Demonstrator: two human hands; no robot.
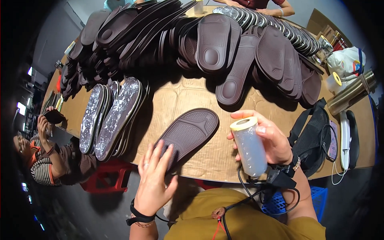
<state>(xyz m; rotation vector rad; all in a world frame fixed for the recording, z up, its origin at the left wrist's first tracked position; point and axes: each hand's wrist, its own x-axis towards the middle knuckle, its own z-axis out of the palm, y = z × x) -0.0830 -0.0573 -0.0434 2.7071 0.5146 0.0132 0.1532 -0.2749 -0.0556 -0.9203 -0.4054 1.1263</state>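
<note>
A single dark brown insole (188,130) lies on the cardboard in front of me, its textured face up and its wide end pointing away to the right. My left hand (154,180) is open, with its fingers stretched out flat over the near, narrow end of that insole. Just right of the insole, my right hand (276,138) is closed around a roll of clear film (251,150) with a pale yellow ring at its top end. The roll stands nearly upright, above the table's near edge. Dark straps circle both wrists.
Stacks of brown insoles (214,46) fill the far side. Shiny film-covered soles (118,118) are piled at left, others (276,30) at far right. A black bag (314,140), steel flask (352,94) and second film roll (334,83) sit right. A co-worker (56,156) is at left.
</note>
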